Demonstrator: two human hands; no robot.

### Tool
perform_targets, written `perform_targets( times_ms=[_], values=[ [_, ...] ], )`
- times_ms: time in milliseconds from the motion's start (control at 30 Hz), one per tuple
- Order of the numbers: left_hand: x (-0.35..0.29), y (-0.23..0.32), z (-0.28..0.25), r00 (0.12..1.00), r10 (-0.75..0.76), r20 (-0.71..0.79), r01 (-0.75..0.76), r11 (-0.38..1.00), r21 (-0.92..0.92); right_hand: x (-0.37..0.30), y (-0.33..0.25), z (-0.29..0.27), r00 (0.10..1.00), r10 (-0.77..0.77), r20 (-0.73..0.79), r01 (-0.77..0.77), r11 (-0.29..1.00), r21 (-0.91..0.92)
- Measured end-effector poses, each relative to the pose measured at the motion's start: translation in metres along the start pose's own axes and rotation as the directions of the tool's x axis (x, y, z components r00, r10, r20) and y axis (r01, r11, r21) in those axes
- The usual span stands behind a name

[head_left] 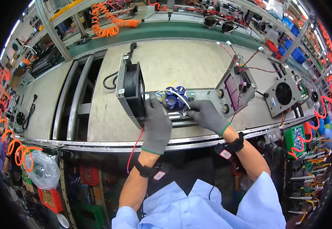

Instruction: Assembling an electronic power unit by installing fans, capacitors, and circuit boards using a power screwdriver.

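Observation:
An open metal chassis stands on the bench, with a black fan (133,86) in its left end panel and a grey end panel (231,82) with a purple grille on the right. Several blue cylindrical capacitors (172,101) sit on the circuit board between. My left hand (157,128), in a grey glove, reaches in between fan and capacitors, fingertips drawn together; whatever they pinch is hidden. My gloved right hand (207,117) is closed at the capacitors' right side, on the end of a white wire (182,99) that arches over them. A red wire (135,149) hangs below the chassis.
Red and black twisted leads (263,69) stick out of the right panel. Another fan unit (283,94) stands to the right. Metal rollers (79,99) lie left of the bench plate. Behind runs a green conveyor belt (150,31); a red bin (50,199) is lower left.

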State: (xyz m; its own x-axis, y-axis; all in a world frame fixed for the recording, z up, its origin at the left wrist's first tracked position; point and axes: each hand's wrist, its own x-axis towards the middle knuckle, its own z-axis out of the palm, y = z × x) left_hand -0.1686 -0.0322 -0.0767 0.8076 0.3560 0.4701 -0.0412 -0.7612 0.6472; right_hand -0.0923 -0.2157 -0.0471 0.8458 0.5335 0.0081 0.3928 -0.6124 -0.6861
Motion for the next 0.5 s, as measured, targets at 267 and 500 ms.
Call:
perform_targets(
  times_ms=[267,500],
  values=[
    [0.017,-0.009,0.016,0.981,-0.062,0.184,0.014,0.968,0.252,0.0,0.004,0.003,0.998,-0.055,-0.018,0.055,0.998,-0.011],
    [0.017,-0.017,0.03,0.966,-0.082,0.244,0.021,0.969,0.244,0.003,-0.002,0.0,0.998,-0.058,0.037,0.058,0.998,-0.024]
  ],
)
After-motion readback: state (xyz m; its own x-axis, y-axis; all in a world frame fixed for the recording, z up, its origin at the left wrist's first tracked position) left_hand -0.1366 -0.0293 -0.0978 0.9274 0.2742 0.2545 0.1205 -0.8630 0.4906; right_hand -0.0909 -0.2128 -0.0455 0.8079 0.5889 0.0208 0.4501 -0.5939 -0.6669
